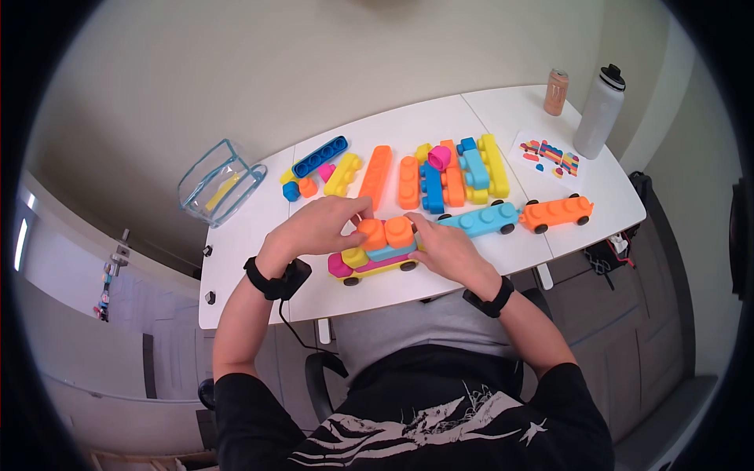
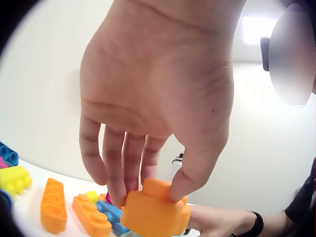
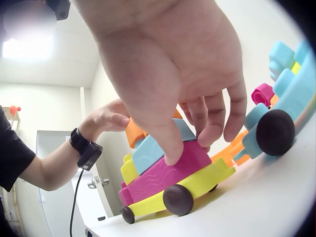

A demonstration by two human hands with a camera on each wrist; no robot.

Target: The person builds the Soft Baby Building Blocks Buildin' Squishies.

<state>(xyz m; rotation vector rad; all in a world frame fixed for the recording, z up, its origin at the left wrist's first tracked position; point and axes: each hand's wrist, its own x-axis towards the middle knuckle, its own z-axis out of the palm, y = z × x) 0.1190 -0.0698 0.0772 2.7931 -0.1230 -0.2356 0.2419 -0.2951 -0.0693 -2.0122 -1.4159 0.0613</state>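
Observation:
A toy train car with a yellow wheeled base stands near the table's front edge. Stacked on it are a long magenta block, a small yellow block and a light blue block. Two orange blocks sit side by side on top. My left hand pinches the left orange block between thumb and fingertips; the other orange block is beside it. My right hand grips the car's right end, its thumb pressed on the magenta block's near side and its fingers behind.
A light blue wheeled wagon and an orange one stand to the right. Behind lie several loose blocks, including a long orange one. A clear bag, picture card, can and bottle surround them.

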